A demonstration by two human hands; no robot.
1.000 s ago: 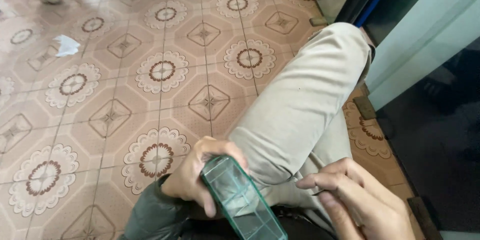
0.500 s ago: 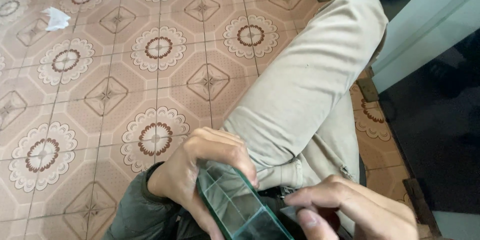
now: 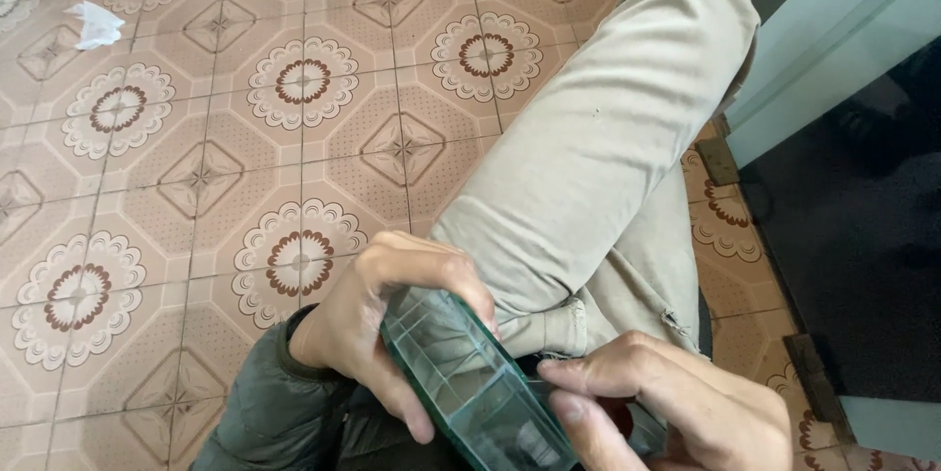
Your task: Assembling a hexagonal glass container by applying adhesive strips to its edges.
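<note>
White crumpled paper (image 3: 96, 24) lies far left on the patterned floor tiles (image 3: 196, 177), nearer the frame's corner than a moment ago; the left hand (image 3: 387, 319) now curls its fingers over the far end of the green glass piece (image 3: 469, 388), clamped on it above the lap; the right hand (image 3: 676, 412) pinches its near edge, having closed in; beige trouser leg (image 3: 608, 157) at right.

The floor (image 3: 196, 177) is laid with beige and brown tiles, octagons bearing flower rosettes alternating with small star-patterned squares. A crumpled white scrap of paper (image 3: 96, 24) lies far left. On the right a pale blue-grey wall panel (image 3: 843, 30) rises above a dark mat (image 3: 853, 265). Soft, even daylight falls throughout.
</note>
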